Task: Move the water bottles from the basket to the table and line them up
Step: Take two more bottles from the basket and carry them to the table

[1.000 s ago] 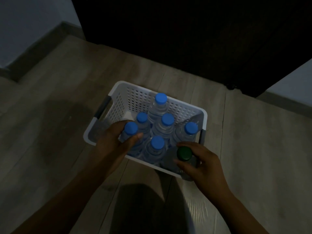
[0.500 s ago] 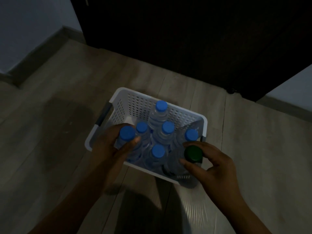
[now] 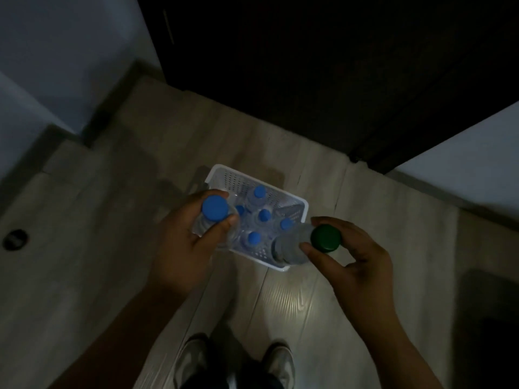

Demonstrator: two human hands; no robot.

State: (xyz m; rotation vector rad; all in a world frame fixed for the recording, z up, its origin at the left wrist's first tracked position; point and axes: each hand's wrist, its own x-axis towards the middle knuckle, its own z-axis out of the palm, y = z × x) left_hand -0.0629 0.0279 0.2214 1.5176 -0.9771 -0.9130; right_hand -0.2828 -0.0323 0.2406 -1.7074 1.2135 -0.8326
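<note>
Lifting two bottles above the basket [image 3: 297, 202]: left hand [image 3: 185, 245] gripping the blue-cap bottle [image 3: 214, 209], right hand [image 3: 354, 256] pinching the green-cap bottle [image 3: 325, 238]. Five bottles waiting inside. Probably carrying both to the table next; none in sight.

Dim room. Pale wood-grain plank floor [image 3: 84, 248], bright glare patch at 6 o'clock. Dark door [image 3: 323, 66] at 12. Light walls [image 3: 56, 51] at 10 and 3, dark skirting [image 3: 112, 102]. Round floor fitting [image 3: 15, 239] at 9.
</note>
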